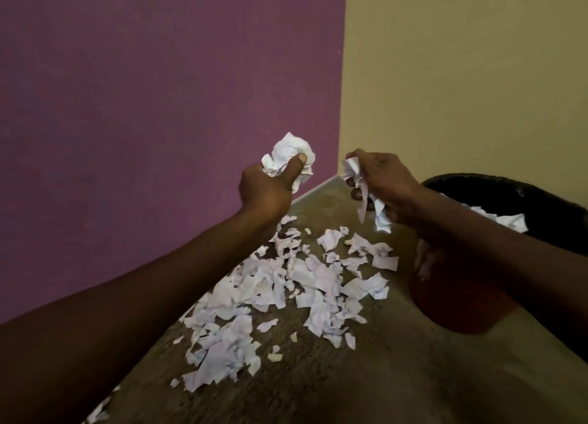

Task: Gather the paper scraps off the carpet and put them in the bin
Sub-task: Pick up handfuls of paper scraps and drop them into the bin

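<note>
Both hands are up off the carpet (397, 376), each loaded. My left hand (265, 189) has its fingers curled tight round a crumpled wad (288, 156), thumb pressed across it. My right hand (380, 181) pinches a looser bunch of scraps (366, 194), with strips dangling below the fingers.

Risk: the right-hand bunch looks weakly held. Those hanging strips could slip out before they're over the bin (477, 296) and land back on the carpet. The left wad sits well apart from the bin, so it has to cross over the pile; a loose edge could shed on the way. My right forearm crosses in front of the rim, so a careless swing could knock the bin.

The bin stands right of the pile, dark liner (509, 188) at the rim, white paper (509, 221) already inside. How full it is I can't tell.

Most scraps on the carpet (286, 290) lie between my arms, so plenty is left.
</note>
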`<state>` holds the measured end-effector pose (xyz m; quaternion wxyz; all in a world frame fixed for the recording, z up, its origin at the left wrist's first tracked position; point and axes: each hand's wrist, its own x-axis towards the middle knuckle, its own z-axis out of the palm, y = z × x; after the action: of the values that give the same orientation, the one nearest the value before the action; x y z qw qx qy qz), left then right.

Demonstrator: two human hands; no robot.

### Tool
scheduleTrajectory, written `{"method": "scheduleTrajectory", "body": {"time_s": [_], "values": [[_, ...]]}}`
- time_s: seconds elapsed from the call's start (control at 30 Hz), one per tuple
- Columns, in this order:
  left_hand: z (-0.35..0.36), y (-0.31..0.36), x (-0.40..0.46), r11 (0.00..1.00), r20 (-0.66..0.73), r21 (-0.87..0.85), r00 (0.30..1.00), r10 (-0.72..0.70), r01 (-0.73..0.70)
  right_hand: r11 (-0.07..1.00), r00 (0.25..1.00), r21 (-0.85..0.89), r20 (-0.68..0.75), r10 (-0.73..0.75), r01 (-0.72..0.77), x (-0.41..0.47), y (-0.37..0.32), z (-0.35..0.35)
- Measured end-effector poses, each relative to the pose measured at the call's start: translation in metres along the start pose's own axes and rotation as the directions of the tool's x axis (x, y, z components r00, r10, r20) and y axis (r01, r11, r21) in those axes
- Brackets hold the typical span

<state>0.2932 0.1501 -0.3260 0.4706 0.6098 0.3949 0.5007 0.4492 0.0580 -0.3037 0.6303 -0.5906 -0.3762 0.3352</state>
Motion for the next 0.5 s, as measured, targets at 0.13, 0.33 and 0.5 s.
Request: {"method": "scheduleTrajectory", "body": {"time_s": [0.13, 0.33, 0.5], "values": [[0.086, 0.003, 0.003, 0.999, 0.08, -0.018, 0.996, -0.026, 0.028, 0.999, 0.987, -0.02, -0.154, -0.047, 0.045, 0.015, -0.002, -0.072], [0.199, 0.001, -0.002, 0.992, 0.251, -0.043, 0.963, -0.103, 0.118, 0.888, 0.915, -0.457, -0.336, -0.226, 0.051, 0.037, 0.004, -0.161], [0.269, -0.009, -0.014, 0.985, 0.405, 0.066, 0.898, -0.172, 0.158, 0.781, 0.856, -0.615, -0.457, -0.242, -0.107, 0.056, 0.024, -0.214]]}}
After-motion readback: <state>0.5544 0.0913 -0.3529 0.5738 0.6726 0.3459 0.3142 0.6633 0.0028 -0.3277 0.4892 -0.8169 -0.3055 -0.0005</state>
